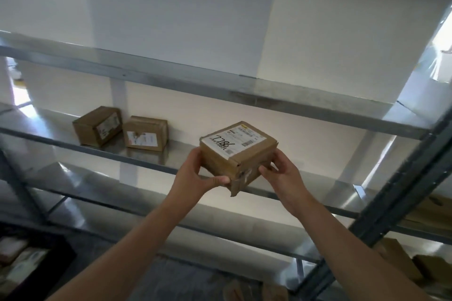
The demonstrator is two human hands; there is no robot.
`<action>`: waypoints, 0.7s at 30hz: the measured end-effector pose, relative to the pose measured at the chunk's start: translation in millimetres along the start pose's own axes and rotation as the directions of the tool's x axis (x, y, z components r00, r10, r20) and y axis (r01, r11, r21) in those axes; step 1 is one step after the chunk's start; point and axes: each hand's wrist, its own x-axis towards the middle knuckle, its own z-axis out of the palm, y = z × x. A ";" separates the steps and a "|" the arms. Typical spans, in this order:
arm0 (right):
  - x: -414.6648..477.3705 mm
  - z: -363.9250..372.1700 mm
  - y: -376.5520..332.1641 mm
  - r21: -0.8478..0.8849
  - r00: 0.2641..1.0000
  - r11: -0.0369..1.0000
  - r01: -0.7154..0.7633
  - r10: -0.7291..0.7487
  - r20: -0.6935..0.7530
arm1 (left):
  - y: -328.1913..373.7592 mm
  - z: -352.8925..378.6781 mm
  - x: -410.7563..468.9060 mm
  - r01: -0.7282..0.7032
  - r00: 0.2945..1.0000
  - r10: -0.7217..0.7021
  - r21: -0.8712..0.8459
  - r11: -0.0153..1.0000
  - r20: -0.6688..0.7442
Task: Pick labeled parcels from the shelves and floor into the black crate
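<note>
A small brown cardboard parcel point(238, 151) with a white label marked "7786" on top is held in front of the metal shelf point(151, 166). My left hand point(195, 173) grips its left side, thumb under the front. My right hand point(281, 171) grips its right front corner. Two more labeled brown parcels stand on the same shelf to the left, one point(97, 126) at an angle, the other point(146, 133) beside it. The black crate point(61, 256) sits at the bottom left, with several pale parcels inside.
The metal rack has an upper shelf point(220, 85) above the parcels and lower shelves below. A dark upright post point(396, 198) slants down the right side. More brown boxes point(401, 261) lie at the lower right and on the floor point(276, 291).
</note>
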 end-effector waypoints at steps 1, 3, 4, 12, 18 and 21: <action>-0.5 13.2 -1.1 -0.007 1.000 1.000 0.009 -0.009 -0.019 | -1.1 -6.7 -3.4 0.008 1.000 -0.009 -0.052 0.999 -0.024; -3.7 41.5 -5.4 0.006 0.999 0.999 0.045 -0.045 -0.023 | -3.1 -20.2 -9.1 0.025 0.995 -0.037 -0.120 0.992 -0.096; -5.6 55.6 -8.0 0.019 0.998 0.998 0.062 -0.062 -0.012 | -4.4 -27.0 -12.1 0.027 0.990 -0.047 -0.143 0.989 -0.135; -13.4 136.1 -18.0 -0.039 0.991 0.997 0.061 -0.056 0.122 | -13.6 -71.8 -34.8 0.042 0.947 -0.072 -0.102 0.994 -0.313; -8.6 157.8 -20.7 -0.082 0.993 0.996 -0.040 0.049 0.105 | -11.9 -94.1 -45.7 0.117 0.970 -0.157 -0.206 0.971 -0.187; -2.8 161.4 -23.5 -0.083 0.992 0.994 -0.069 0.076 0.097 | -7.5 -102.0 -42.9 0.163 0.967 -0.208 -0.271 0.949 -0.147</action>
